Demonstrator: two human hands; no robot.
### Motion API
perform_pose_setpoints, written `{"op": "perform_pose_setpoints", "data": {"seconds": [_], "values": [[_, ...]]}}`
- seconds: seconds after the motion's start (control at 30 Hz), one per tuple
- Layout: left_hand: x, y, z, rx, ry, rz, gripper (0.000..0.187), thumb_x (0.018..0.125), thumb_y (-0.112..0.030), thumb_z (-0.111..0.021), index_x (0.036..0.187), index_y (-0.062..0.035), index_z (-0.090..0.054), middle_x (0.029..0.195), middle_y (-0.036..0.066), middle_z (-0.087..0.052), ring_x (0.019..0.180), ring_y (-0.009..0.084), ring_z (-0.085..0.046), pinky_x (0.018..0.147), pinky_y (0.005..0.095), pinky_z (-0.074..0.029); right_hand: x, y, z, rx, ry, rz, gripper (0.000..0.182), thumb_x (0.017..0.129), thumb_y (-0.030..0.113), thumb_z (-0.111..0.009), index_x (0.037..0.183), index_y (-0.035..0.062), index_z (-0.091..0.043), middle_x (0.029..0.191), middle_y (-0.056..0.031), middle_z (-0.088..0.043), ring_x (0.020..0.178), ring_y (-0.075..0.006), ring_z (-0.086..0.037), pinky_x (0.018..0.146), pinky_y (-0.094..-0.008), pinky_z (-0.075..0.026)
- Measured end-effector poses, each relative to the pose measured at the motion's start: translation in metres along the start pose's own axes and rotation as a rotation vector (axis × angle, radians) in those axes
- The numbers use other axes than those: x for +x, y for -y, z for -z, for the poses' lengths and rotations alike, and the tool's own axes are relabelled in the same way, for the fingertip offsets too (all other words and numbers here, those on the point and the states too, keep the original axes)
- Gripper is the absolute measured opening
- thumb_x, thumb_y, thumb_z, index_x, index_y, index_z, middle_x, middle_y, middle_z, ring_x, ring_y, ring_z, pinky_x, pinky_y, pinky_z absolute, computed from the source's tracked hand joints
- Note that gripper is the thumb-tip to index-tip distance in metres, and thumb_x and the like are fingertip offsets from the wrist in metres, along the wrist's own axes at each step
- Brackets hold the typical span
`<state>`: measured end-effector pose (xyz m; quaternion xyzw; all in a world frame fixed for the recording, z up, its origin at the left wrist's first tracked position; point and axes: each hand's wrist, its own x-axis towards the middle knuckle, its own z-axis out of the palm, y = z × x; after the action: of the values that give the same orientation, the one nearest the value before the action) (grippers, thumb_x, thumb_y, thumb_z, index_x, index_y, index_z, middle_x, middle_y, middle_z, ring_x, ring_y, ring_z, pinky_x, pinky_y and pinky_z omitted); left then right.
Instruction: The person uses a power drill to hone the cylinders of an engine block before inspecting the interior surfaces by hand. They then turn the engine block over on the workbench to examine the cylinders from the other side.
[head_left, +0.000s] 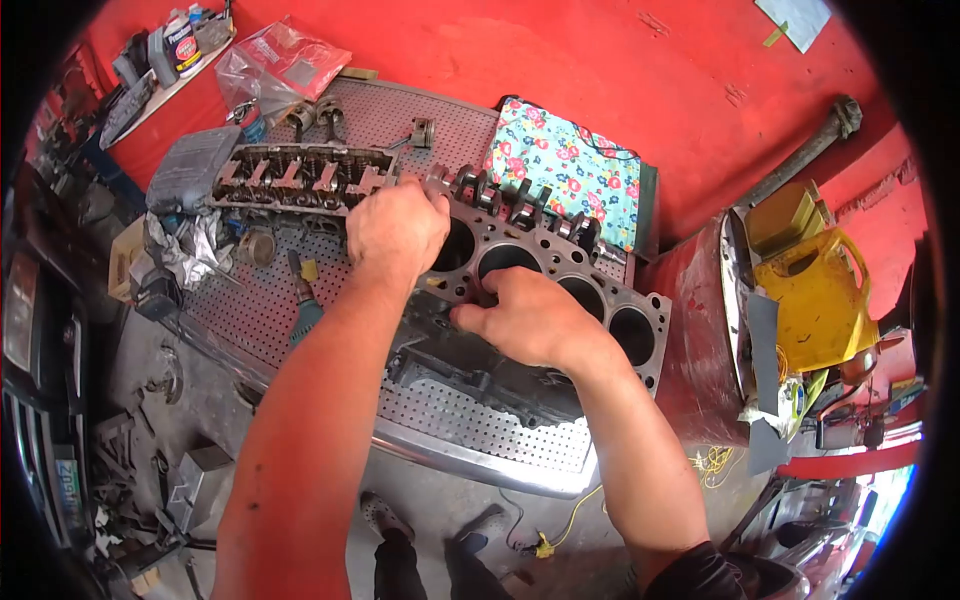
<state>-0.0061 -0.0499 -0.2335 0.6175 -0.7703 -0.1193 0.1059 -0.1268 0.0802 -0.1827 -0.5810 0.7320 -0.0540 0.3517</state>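
A grey engine block (482,250) with several round cylinder bores lies on a perforated metal table. My left hand (398,228) is closed at the block's left end, beside the first bore; whatever its fingers grip is hidden. At the second bore, my right hand (530,318) has its fingers bent over the near rim, the fingertips partly inside the opening. I cannot make out anything between them. Behind the block lies a crankshaft (525,208). A cylinder head (300,180) rests to the left, near my left hand.
Pistons (423,132) and a plastic bag (285,65) lie at the back of the table (250,310). A green tool (305,318) is left of my left forearm. A floral-covered item (570,165) is behind the crankshaft; a yellow container (820,300) stands right.
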Motion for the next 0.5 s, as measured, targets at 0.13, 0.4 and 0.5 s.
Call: {"op": "perform_pose_setpoints", "data": {"seconds": [0.13,0.4,0.5], "values": [[0.003,0.002,-0.001,0.023,0.033,-0.035,0.047,0.101,-0.042,-0.05,0.117,-0.0017,-0.067,0.098,0.021,-0.077,0.097,0.037,-0.075,0.086,0.0482,-0.059,-0.002,0.012,0.014,0.289,0.135,-0.145,0.047,0.093,0.038,-0.072,0.107,-0.0068,-0.071,0.088,-0.018,-0.072,0.08,-0.029,-0.074,0.076,-0.0406,-0.056],[0.006,0.002,0.001,0.004,0.107,-0.044,0.047,0.101,-0.042,-0.044,0.111,-0.0035,-0.069,0.101,0.021,-0.076,0.099,0.0402,-0.074,0.087,0.0512,-0.057,0.027,0.036,-0.021,1.493,-0.175,-0.341,0.031,0.09,0.026,-0.073,0.108,0.0021,-0.067,0.096,-0.0053,-0.07,0.065,-0.0163,-0.068,0.051,-0.0287,-0.045],[0.011,0.004,-0.002,0.028,0.106,-0.033,0.045,0.1,-0.043,-0.047,0.109,-0.0045,-0.068,0.097,0.021,-0.076,0.095,0.0406,-0.074,0.084,0.0513,-0.058,0.051,0.052,-0.043,1.533,-0.439,-0.39,0.038,0.087,0.021,-0.073,0.113,-0.0025,-0.06,0.093,-0.0094,-0.069,0.067,-0.0179,-0.069,0.05,-0.0316,-0.045]]}}
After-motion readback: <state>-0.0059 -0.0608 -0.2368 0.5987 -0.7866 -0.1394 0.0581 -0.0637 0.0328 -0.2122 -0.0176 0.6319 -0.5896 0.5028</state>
